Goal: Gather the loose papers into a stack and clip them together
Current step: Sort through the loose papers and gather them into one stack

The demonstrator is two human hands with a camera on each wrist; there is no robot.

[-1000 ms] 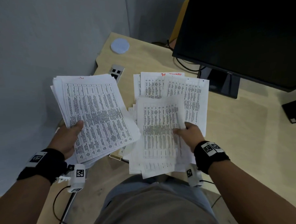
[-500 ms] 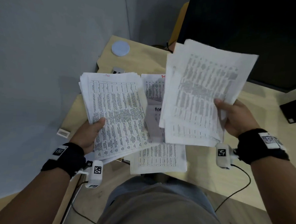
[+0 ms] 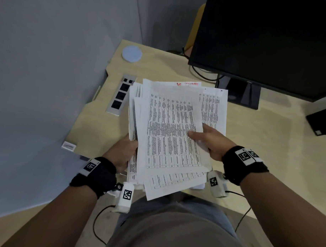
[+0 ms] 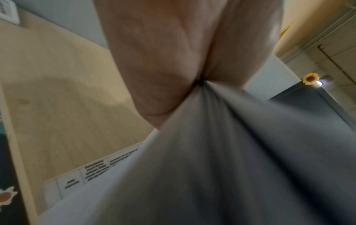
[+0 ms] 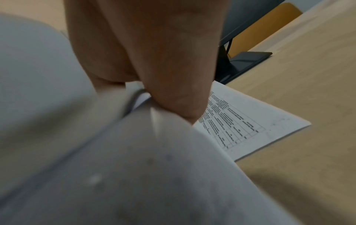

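Printed white papers (image 3: 169,134) with tables are held as one uneven bundle above the desk's near edge. My left hand (image 3: 124,151) grips the bundle's left edge, its fingers hidden under the sheets; the left wrist view shows my palm (image 4: 154,60) against the blurred paper (image 4: 212,167). My right hand (image 3: 207,139) pinches the right edge, thumb on top; in the right wrist view its fingers (image 5: 173,85) hold the sheets (image 5: 96,152). More sheets (image 3: 212,106) lie flat on the desk beneath, seen as a loose sheet (image 5: 250,126) in the right wrist view. I see no clip.
A black monitor (image 3: 263,43) on its stand (image 3: 240,94) is at the back right. A metal socket strip (image 3: 120,96) is set in the desk left of the papers, a round white disc (image 3: 132,53) behind it. Grey partition walls close the left.
My right hand lifted a bundle off the desk, swung it left and laid it onto the stack in my left hand. Both hands came together in front of me.
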